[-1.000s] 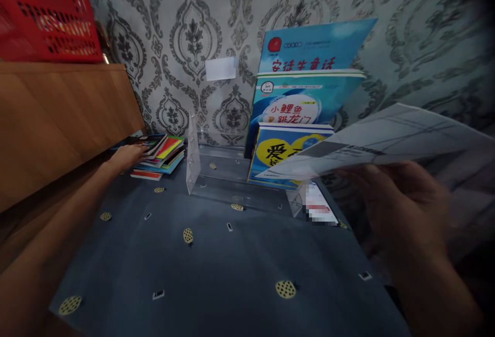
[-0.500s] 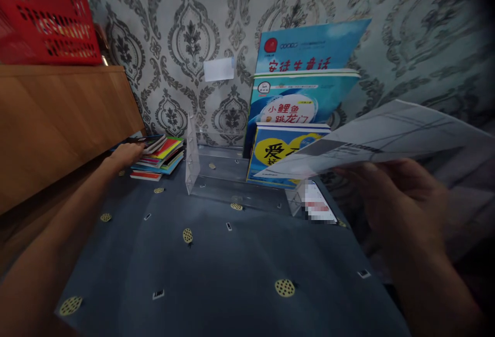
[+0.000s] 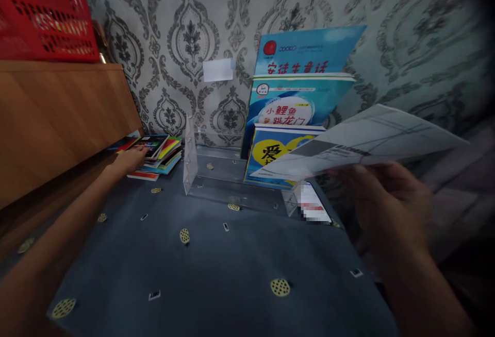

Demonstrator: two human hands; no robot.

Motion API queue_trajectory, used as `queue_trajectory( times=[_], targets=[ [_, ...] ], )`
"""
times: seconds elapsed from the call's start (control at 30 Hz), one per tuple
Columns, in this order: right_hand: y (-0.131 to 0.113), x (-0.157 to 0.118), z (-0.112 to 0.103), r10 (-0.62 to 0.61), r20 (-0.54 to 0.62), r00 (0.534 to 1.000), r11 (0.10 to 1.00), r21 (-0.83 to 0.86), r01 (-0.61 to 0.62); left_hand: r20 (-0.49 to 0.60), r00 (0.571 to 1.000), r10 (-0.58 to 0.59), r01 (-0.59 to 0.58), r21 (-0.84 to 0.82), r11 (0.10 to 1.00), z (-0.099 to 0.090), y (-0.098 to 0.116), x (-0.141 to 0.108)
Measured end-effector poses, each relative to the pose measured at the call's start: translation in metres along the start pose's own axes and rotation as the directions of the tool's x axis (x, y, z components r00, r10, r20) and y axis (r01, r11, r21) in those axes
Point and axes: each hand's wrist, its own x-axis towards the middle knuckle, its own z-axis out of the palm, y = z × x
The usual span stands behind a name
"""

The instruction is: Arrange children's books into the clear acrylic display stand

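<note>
Red basket (image 3: 50, 22), blue cloth (image 3: 232, 275) with yellow pineapples

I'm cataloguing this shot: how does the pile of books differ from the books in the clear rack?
The pile lies flat; the racked books stand upright. The left hand touches the pile, while the white sheet in the right hand partly hides the racked books. Both have colourful covers.

I see all this through one camera on my head, looking forward and down across the table (image 3: 209, 270) to the patterned wall (image 3: 193, 33) behind its far edge. My right hand (image 3: 386, 192), with a pale thin book (image 3: 371, 136), is close to the lens; my left hand (image 3: 132, 159) is farther off, near the table's far left corner.
</note>
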Motion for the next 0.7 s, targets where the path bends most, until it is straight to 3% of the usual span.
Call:
queue_trajectory(
  times=[0.1, 0.17, 0.23, 0.3, 0.37, 0.43, 0.57, 0.7],
  targets=[
    [0.001, 0.002, -0.005, -0.012, 0.035, 0.999, 1.000, -0.010, 0.013, -0.147, 0.988, -0.042, 0.029, -0.088, 0.996, -0.014, 0.016, -0.009],
    [0.002, 0.005, -0.008, -0.019, 0.038, 0.999, 1.000, 0.021, 0.018, -0.309, 0.948, -0.073, -0.045, -0.360, 0.932, -0.030, 0.039, -0.015],
    [0.004, 0.007, -0.011, -0.030, 0.039, 0.999, 0.998, 0.059, 0.027, -0.339, 0.939, -0.056, -0.183, -0.631, 0.754, -0.050, 0.073, -0.023],
    [0.006, 0.008, -0.012, -0.045, 0.061, 0.997, 0.997, 0.058, 0.042, -0.365, 0.931, -0.026, -0.291, -0.782, 0.551, -0.073, 0.115, -0.035],
    [0.007, 0.006, -0.013, -0.052, 0.098, 0.994, 0.998, 0.032, 0.049, -0.401, 0.914, 0.059, -0.384, -0.809, 0.445, -0.093, 0.158, -0.049],
    [0.007, 0.001, -0.010, -0.036, 0.148, 0.988, 0.999, -0.004, 0.037, -0.430, 0.894, 0.127, -0.443, -0.803, 0.398, -0.105, 0.197, -0.060],
    [0.005, -0.018, 0.003, -0.001, 0.302, 0.953, 0.997, -0.069, 0.023, -0.383, 0.905, 0.186, -0.420, -0.873, 0.246, -0.097, 0.248, -0.072],
    [0.009, -0.040, 0.020, -0.055, 0.458, 0.887, 0.993, -0.071, 0.098, -0.261, 0.942, 0.210, -0.293, -0.946, 0.139, -0.070, 0.259, -0.073]
  ],
)
